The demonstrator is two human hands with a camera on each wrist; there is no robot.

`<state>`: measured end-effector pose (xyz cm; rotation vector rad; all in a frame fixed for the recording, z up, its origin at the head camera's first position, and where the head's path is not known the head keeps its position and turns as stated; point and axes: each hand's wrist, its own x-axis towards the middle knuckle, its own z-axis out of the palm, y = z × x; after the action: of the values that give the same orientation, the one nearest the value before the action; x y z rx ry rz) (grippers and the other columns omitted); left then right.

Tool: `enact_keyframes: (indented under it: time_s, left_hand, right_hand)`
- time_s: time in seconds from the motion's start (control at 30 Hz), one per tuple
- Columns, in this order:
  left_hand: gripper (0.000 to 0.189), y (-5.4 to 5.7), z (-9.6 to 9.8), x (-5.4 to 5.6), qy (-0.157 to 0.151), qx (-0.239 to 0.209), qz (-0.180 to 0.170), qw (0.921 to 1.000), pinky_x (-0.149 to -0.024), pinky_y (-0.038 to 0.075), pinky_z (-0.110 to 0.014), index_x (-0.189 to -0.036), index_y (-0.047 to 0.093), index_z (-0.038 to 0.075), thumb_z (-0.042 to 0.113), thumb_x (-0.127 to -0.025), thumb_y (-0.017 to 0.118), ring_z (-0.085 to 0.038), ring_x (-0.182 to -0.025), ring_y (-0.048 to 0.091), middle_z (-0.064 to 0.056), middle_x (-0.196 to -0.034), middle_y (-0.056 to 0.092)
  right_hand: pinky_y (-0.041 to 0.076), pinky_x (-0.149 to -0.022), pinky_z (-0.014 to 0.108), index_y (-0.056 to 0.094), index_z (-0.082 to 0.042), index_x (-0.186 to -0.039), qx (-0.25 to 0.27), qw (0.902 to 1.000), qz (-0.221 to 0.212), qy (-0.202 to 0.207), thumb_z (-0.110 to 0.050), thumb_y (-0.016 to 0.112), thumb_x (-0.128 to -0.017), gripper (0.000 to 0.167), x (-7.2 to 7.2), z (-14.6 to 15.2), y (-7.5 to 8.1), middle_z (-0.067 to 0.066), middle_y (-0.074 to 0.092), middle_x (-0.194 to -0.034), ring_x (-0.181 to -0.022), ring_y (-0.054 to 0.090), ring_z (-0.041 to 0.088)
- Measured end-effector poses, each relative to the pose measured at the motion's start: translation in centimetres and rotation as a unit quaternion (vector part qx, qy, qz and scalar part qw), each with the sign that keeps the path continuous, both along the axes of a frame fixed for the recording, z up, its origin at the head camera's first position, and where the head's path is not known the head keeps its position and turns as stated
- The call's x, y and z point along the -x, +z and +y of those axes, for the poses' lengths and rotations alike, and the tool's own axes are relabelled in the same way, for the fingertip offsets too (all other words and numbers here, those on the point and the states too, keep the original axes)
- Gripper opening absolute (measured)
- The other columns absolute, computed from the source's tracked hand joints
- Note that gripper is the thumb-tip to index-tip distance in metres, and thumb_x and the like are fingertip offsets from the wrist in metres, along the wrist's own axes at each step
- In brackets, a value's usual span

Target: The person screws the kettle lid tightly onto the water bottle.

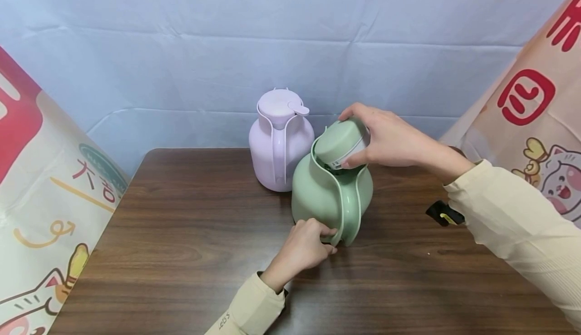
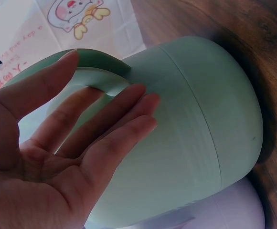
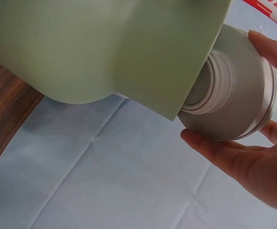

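A green thermos jug stands on the table with its handle toward the front. Above its mouth, the right hand grips a tilted green lid between thumb and fingers. The lid's ringed lower part shows at the jug's rim in the right wrist view. Low on the jug, the left hand touches the handle's left side. Its fingers are extended beside the jug's body in the left wrist view, with the thumb at the handle's outer edge.
Behind and left of the green jug is a lilac jug with its lid on. A small black item with a yellow part lies by the right sleeve. Pale cloth hangs behind the wooden table, with printed sheets at both sides.
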<state>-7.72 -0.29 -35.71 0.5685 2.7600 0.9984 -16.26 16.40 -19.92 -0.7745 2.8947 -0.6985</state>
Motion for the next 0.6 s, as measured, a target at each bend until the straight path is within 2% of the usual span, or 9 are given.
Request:
enact_keyframes:
  time_s: [0.13, 0.33, 0.6]
  left_hand:
    - [0.027, 0.07, -0.01, -0.02, 0.001, 0.003, -0.003, 1.0000, -0.070, 0.047, -0.028, -0.096, 0.074, 0.016, 0.015, -0.069, 0.077, -0.013, -0.088, 0.061, 0.009, -0.096, 0.068]
    - [0.026, 0.04, 0.02, -0.01, 0.000, 0.001, -0.005, 1.0000, -0.066, 0.046, -0.025, -0.096, 0.074, 0.016, 0.015, -0.069, 0.077, -0.009, -0.082, 0.060, 0.009, -0.096, 0.068]
    - [0.026, 0.04, 0.03, -0.01, -0.003, -0.002, -0.003, 1.0000, -0.068, 0.046, -0.026, -0.096, 0.074, 0.015, 0.015, -0.070, 0.077, -0.010, -0.083, 0.061, 0.008, -0.096, 0.068]
  right_hand:
    - [0.038, -0.079, 0.044, 0.046, -0.010, -0.118, 0.000, 0.9999, -0.006, -0.008, -0.028, 0.082, -0.062, 0.069, 0.01, 0.06, 0.08, 0.013, 0.054, -0.113, -0.096, 0.049, 0.028]
    - [0.037, -0.081, 0.044, 0.044, -0.007, -0.116, 0.006, 1.0000, -0.005, -0.005, -0.027, 0.083, -0.062, 0.069, -0.02, 0.06, 0.14, 0.014, 0.052, -0.113, -0.098, 0.048, 0.029]
    - [0.037, -0.080, 0.043, 0.043, -0.005, -0.115, 0.021, 0.9998, 0.000, 0.001, -0.025, 0.083, -0.062, 0.069, -0.07, -0.10, 0.06, 0.013, 0.051, -0.115, -0.098, 0.048, 0.028]
